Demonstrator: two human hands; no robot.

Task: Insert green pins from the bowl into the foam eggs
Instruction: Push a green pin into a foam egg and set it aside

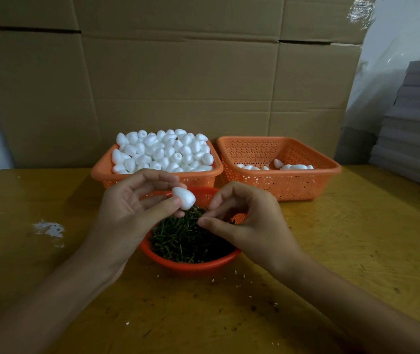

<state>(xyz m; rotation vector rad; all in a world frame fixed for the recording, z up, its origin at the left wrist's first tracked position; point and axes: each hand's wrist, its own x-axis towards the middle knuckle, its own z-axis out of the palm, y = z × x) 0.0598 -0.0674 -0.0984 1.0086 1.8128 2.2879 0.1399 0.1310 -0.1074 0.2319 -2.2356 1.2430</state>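
My left hand [129, 210] pinches a white foam egg [183, 198] between thumb and fingers, held just above the far side of the orange bowl [191, 265]. The bowl is heaped with dark green pins [186, 238]. My right hand [249, 226] hovers over the pile with thumb and fingertips drawn together at the pins, right beside the egg. Whether a pin is between those fingers is too small to tell.
An orange basket [104, 172] piled with foam eggs stands behind the bowl. To its right, a second orange basket [306, 185] holds a few eggs. A cardboard wall rises behind. Grey stacked sheets [415, 123] sit far right. Foam crumbs dot the yellow table [357, 238].
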